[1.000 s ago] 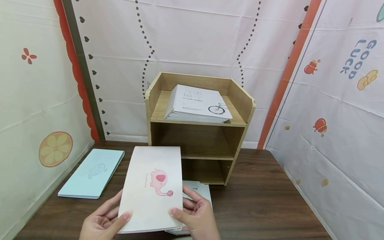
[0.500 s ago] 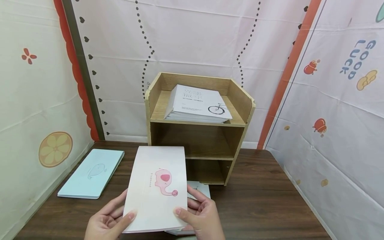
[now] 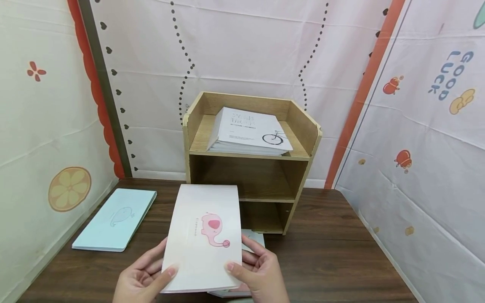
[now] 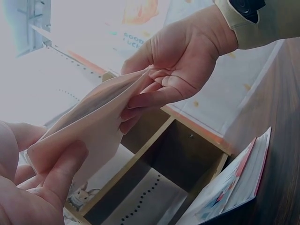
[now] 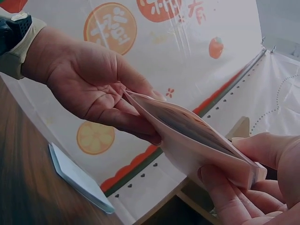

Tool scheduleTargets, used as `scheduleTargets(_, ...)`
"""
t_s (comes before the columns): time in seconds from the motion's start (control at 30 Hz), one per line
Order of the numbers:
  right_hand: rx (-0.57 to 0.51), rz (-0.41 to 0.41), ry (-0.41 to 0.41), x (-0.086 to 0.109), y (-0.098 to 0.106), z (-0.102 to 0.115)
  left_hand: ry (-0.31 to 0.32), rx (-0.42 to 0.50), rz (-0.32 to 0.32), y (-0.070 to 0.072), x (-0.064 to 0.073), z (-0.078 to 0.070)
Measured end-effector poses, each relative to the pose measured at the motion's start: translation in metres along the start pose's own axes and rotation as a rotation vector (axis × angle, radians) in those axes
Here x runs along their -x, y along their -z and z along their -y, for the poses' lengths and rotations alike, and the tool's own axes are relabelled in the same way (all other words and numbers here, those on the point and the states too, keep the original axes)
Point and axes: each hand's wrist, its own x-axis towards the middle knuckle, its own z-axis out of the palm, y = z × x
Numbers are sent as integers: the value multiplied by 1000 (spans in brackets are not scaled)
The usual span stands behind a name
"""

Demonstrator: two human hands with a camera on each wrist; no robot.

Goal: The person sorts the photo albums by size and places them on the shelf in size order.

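A pale notebook (image 3: 206, 261) with a pink elephant on its cover is held tilted above the table, between both hands. My left hand (image 3: 142, 273) grips its left edge, thumb on the cover and fingers behind. On the opposite edge my right hand (image 3: 261, 269) pinches it the same way. The wrist views show the notebook (image 4: 93, 117) bowed, its pages slightly parted along the near end. Below it, largely covered in the head view, lies a stack of books (image 4: 229, 183) on the table. A light blue notebook (image 3: 117, 227) with a whale drawing rests at the left.
Behind the hands stands a wooden shelf unit (image 3: 242, 199) with three levels. A thick stack of white books (image 3: 250, 130) with a bicycle drawing sits on its top. Printed cloth (image 3: 242, 46) hangs around the dark wooden table (image 3: 333, 252).
Both hands have shifted to the right with the elephant notebook, keeping their grip. It now covers more of the stack beneath. The blue notebook and the shelf stay as they were.
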Motion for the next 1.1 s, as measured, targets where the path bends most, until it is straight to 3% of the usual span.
scheduleTargets(0.2,3,-5,18,1,2,1,-39,13,43,-1,-1,1)
scheduleTargets(0.5,17,-16,28,1,7,1,-65,66,47,-8,-1,7)
scheduleTargets(0.77,33,-30,43,2,11,2,23,1,11,-17,-2,-2)
scheduleTargets(1.1,32,-47,31,3,14,3,-4,2,6,-20,-3,2)
